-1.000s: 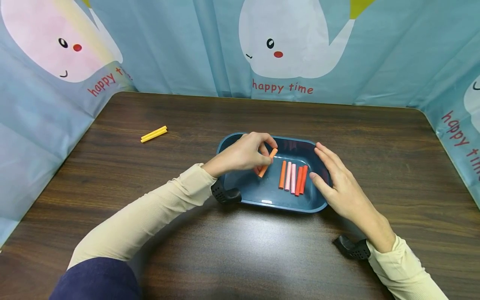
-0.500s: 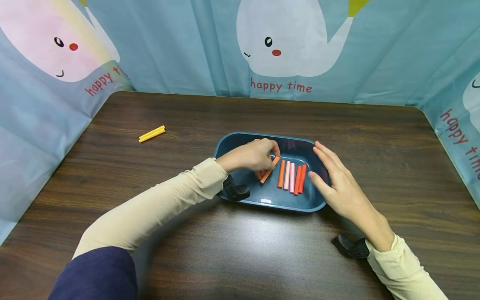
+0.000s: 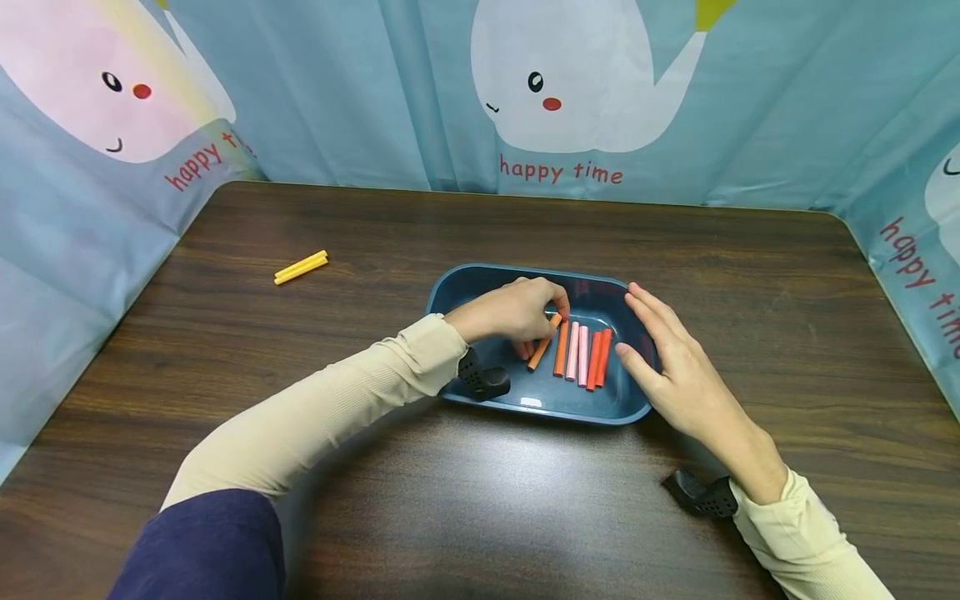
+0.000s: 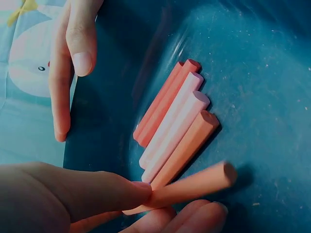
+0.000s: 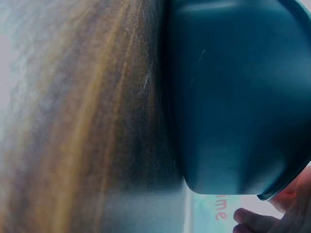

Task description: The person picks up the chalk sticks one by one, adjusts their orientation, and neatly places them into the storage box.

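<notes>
Inside the blue tray [image 3: 577, 408], my left hand [image 3: 517, 308] pinches an orange stick [image 3: 538, 354] between thumb and fingers. In the left wrist view that pinched stick [image 4: 194, 184] lies aslant beside another orange stick [image 4: 187, 148]. To its right in the head view, two pink sticks [image 3: 578, 354] and two red sticks [image 3: 598, 360] lie side by side on the tray floor. My right hand [image 3: 686, 379] rests against the tray's right end, fingers straight; in the right wrist view its fingers [image 5: 257, 221] are at the tray's edge.
Two yellow sticks [image 3: 301, 267] lie together on the brown wooden table [image 3: 375, 233], left of the tray. Behind the table hangs a light blue curtain [image 3: 337, 100] printed with white whales and red lettering.
My left hand has moved right and lower into the tray, bringing the pinched orange stick close to the row. My right hand has stayed in place.
</notes>
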Demonstrator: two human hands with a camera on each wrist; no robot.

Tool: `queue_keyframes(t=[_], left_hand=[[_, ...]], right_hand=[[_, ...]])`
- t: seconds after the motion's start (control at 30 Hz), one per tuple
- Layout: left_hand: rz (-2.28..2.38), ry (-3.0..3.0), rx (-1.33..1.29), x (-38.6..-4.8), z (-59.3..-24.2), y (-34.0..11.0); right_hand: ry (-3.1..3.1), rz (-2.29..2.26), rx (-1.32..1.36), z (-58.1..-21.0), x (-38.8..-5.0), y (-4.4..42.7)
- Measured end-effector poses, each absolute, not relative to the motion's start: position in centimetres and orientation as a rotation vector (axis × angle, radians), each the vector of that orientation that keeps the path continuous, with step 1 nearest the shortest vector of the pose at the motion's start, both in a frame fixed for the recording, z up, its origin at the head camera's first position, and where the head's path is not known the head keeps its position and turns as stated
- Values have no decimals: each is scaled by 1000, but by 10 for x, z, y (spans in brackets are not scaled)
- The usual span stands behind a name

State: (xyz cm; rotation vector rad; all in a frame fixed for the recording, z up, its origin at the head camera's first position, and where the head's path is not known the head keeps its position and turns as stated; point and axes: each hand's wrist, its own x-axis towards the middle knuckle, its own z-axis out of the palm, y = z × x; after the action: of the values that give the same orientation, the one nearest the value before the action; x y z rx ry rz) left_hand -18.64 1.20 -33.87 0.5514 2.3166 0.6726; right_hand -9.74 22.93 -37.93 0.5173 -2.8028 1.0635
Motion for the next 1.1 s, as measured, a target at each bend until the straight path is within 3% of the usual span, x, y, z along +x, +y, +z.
queue_keyframes(t=[0.6, 1.1], left_hand=[[619, 2411, 591, -184, -325, 2], [790, 2526, 592, -176, -298, -38]], right_hand=[[-2814, 1068, 509, -378, -97, 228], [-2816, 1062, 508, -378, -97, 228]])
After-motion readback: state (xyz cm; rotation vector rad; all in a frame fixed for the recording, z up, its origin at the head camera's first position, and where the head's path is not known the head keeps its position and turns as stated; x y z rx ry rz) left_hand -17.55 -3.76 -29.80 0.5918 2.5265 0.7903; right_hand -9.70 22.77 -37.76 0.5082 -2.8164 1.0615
